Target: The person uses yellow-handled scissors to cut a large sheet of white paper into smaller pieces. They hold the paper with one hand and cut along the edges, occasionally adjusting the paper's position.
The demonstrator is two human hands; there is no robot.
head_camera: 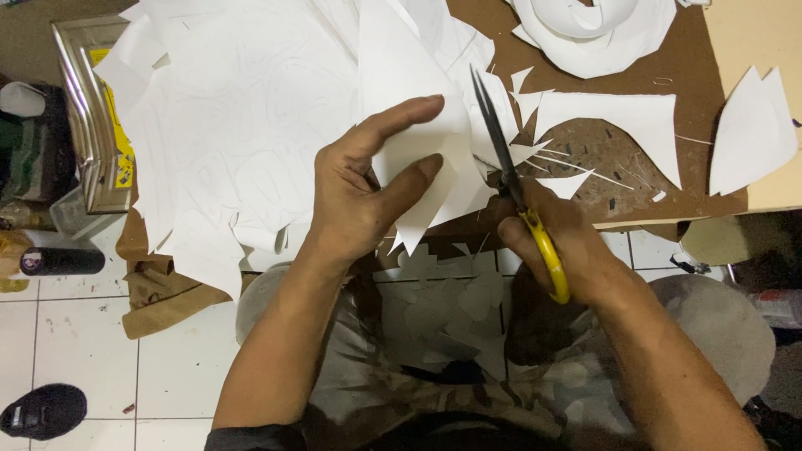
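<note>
The left hand (359,188) pinches a white paper piece (418,142) between thumb and fingers, its grip closed on the sheet over the near edge of the bench (626,159). Just right of it, the right hand (555,246) is wrapped around the yellow handles of the scissors (505,159), whose dark blades look nearly closed and point away from the person, running along the paper's right edge. The piece is thin, pointed and jagged. Offcuts (443,309) litter the lap and floor below.
</note>
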